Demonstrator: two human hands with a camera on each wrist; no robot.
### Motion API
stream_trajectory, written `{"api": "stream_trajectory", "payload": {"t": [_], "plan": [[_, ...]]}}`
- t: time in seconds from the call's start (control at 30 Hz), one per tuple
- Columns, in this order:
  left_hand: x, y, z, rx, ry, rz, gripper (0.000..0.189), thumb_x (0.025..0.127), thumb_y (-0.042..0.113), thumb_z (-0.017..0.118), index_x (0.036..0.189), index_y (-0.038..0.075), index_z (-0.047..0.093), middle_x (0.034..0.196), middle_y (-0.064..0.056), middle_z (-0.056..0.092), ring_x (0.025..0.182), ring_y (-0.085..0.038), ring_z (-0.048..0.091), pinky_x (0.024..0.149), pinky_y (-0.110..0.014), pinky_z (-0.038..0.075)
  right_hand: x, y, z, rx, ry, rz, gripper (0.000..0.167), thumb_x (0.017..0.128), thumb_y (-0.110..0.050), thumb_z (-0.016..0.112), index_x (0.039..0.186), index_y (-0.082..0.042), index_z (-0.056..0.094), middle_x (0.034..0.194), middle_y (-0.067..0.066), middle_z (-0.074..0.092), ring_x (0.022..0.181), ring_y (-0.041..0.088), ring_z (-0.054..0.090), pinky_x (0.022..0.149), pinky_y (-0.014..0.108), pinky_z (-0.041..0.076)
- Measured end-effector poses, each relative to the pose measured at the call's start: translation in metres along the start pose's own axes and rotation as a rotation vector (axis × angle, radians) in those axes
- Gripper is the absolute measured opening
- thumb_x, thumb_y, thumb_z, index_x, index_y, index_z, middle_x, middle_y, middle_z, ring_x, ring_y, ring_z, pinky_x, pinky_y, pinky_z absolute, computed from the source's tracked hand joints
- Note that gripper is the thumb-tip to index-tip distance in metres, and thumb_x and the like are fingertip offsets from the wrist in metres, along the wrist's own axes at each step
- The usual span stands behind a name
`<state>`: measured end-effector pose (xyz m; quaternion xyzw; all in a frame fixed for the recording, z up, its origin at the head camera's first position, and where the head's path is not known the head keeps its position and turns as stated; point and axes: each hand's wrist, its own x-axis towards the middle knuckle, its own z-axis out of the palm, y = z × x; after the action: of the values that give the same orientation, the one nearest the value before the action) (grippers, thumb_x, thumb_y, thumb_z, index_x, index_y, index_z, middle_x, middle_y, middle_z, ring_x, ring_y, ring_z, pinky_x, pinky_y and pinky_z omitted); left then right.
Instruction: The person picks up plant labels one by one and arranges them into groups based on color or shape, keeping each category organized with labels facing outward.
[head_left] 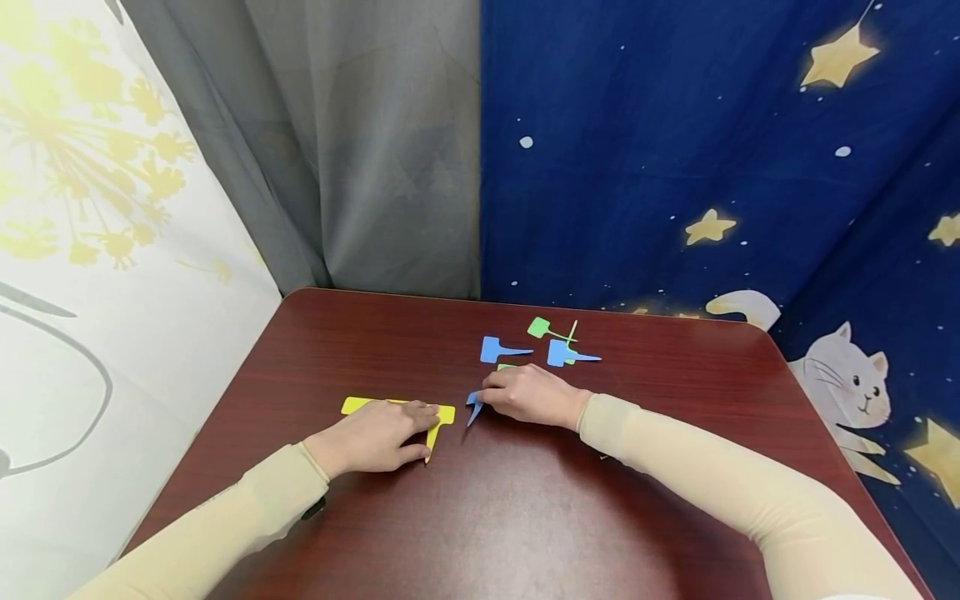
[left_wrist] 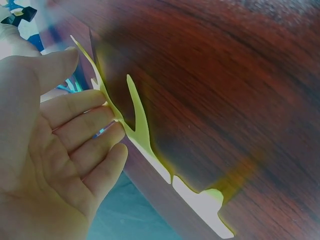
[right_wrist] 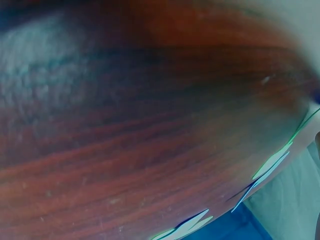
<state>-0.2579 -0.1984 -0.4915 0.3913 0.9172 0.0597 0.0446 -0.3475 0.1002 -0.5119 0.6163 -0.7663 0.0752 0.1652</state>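
Several yellow T-shaped plant labels (head_left: 447,414) lie in a row on the table, partly covered by my left hand (head_left: 371,437). Its fingers rest on them, loosely extended, and the thumb is by the pointed end of the rightmost one. In the left wrist view, the fingertips touch a yellow label whose stem (left_wrist: 140,112) stands out past them; another yellow label (left_wrist: 200,200) lies farther along. Just to the right, my right hand (head_left: 528,396) pinches a blue plant label (head_left: 474,403), its pointed end toward me. The fingertips hide part of it.
Beyond the right hand lie two blue labels (head_left: 491,350), a green label (head_left: 538,327), and another green one (head_left: 572,337) crossed by a blue label. A bit of green (head_left: 506,366) shows behind the right hand. Curtains border the dark red table (head_left: 360,333).
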Motion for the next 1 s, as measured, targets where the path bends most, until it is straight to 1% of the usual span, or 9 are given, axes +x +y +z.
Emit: {"api": "stream_trajectory", "payload": {"t": [0.17,0.37,0.5,0.73,0.9,1.0], "plan": [[0.000,0.000,0.000,0.002,-0.002,0.000,0.051,0.097,0.042,0.066,0.136,0.010,0.065,0.143,-0.006,0.058,0.130,-0.025,0.055,0.102,-0.044,0.049,-0.001,-0.004,0.002,0.039,-0.016,-0.004,0.021,0.093,-0.015,0.072,0.114,-0.019,0.076,0.111,0.000,0.068,0.098,0.012,0.064,0.084,0.024,0.055],[0.001,0.000,0.000,-0.016,-0.011,-0.006,0.051,0.097,0.041,0.066,0.136,0.009,0.065,0.143,-0.007,0.058,0.131,-0.026,0.055,0.103,-0.045,0.049,-0.001,-0.009,0.007,0.135,-0.057,0.019,0.023,0.092,-0.016,0.074,0.115,-0.020,0.077,0.117,0.001,0.068,0.105,0.013,0.062,0.090,0.024,0.052],[0.001,0.000,0.000,-0.008,-0.007,-0.009,0.049,0.097,0.040,0.066,0.135,0.009,0.065,0.142,-0.007,0.058,0.131,-0.026,0.055,0.102,-0.045,0.049,0.000,-0.012,0.009,0.183,-0.077,0.048,0.023,0.092,-0.017,0.072,0.115,-0.021,0.077,0.118,-0.001,0.067,0.104,0.011,0.060,0.089,0.023,0.051],[0.000,0.002,0.001,0.023,0.019,0.007,0.048,0.097,0.040,0.065,0.134,0.009,0.067,0.141,-0.008,0.060,0.128,-0.026,0.058,0.095,-0.043,0.054,0.001,-0.016,0.009,0.230,-0.098,0.081,0.024,0.093,-0.016,0.070,0.115,-0.021,0.075,0.120,-0.002,0.065,0.102,0.009,0.057,0.086,0.021,0.049],[0.001,0.000,0.002,0.032,0.021,0.010,0.048,0.097,0.040,0.065,0.134,0.010,0.067,0.141,-0.007,0.060,0.128,-0.026,0.058,0.095,-0.043,0.054,0.001,-0.017,0.009,0.234,-0.113,0.095,0.024,0.093,-0.016,0.070,0.116,-0.022,0.075,0.120,-0.004,0.064,0.103,0.009,0.056,0.087,0.021,0.049],[0.001,0.000,0.002,0.038,0.020,0.014,0.048,0.097,0.040,0.065,0.135,0.009,0.066,0.141,-0.008,0.059,0.128,-0.026,0.058,0.095,-0.043,0.054,0.001,-0.017,0.009,0.229,-0.117,0.093,0.025,0.093,-0.017,0.070,0.117,-0.021,0.075,0.121,-0.003,0.064,0.104,0.010,0.056,0.089,0.021,0.049]]}}
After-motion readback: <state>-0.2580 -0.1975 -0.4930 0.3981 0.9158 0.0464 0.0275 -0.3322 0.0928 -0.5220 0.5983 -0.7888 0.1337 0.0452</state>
